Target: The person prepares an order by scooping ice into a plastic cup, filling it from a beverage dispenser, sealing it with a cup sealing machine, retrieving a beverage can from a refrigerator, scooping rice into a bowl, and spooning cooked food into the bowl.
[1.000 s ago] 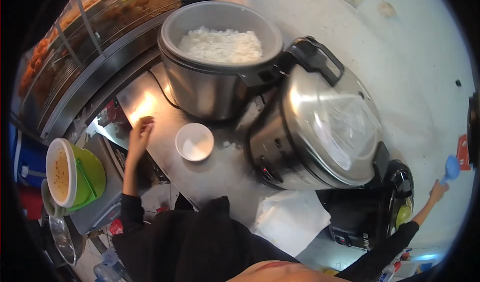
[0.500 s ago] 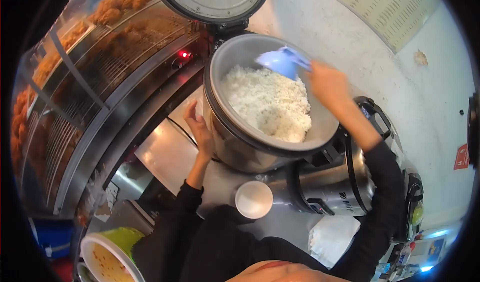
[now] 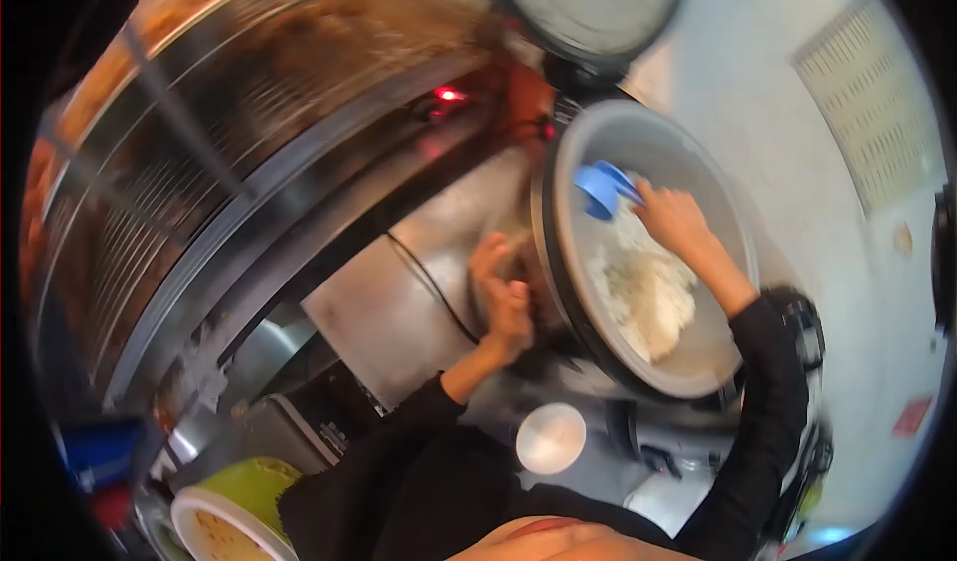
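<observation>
A large rice cooker (image 3: 733, 207) stands open in front of me, with white rice (image 3: 643, 297) heaped inside its grey pot. My right hand (image 3: 676, 224) reaches over the rim, fingers wrapped around the handle of a blue scoop (image 3: 600, 190). The scoop is inside the pot, by the far left part of the rice; whether it carries rice is unclear. My left hand (image 3: 503, 297) is at the cooker's outer left side, fingers apart and somewhat blurred, holding nothing. Near my body a white bowl (image 3: 551, 438) sits on the metal counter.
The cooker's raised lid (image 3: 588, 3) rises behind the pot. A glass-fronted cabinet with fried food (image 3: 179, 13) and a red light (image 3: 449, 95) runs along the left. A black cable (image 3: 431, 284) crosses the counter. A green-and-white tub (image 3: 239, 506) is at lower left.
The view has turned, shifting the cooker and bowl rightward in the picture. My right hand has brought the scoop lower into the pot, toward its left wall. My left hand remains beside the cooker.
</observation>
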The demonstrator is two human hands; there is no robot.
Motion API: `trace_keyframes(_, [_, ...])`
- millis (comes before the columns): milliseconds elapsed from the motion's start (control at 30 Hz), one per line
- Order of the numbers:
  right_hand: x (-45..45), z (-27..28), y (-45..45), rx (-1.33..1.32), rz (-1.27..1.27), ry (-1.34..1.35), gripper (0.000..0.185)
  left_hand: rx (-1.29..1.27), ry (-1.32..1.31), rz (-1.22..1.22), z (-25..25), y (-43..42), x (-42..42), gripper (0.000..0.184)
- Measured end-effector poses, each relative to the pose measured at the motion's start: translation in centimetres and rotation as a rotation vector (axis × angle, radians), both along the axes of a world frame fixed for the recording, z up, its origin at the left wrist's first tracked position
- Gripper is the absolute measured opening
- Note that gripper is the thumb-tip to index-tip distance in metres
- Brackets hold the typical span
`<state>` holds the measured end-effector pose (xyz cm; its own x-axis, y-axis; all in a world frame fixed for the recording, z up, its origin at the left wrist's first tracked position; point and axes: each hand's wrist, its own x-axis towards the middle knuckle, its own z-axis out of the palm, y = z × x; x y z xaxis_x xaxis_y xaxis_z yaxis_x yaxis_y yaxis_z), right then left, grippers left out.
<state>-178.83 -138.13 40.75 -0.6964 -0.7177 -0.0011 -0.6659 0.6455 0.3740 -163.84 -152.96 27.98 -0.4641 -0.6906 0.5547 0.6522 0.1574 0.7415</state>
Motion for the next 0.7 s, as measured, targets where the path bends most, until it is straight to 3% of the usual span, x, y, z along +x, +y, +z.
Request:
trace_keyframes(333, [2.6,-0.7,-1.2,-0.039,-0.155,-0.289,0.034,0.004,-0.024,-0.077,0.6,-0.1,0.8,0.036])
trace_keyframes(567, [3.2,-3.0,1.0,-0.224,-0.073,-0.508,0.037,-0.007,-0.034,-0.060,0.8,-0.3,1.0,0.035])
trace_keyframes(700, [6.1,-1.6,0.1,-0.232,-0.146,-0.626,0.035,-0.010,-0.023,-0.033,1.1,-0.4,1.2,0.033])
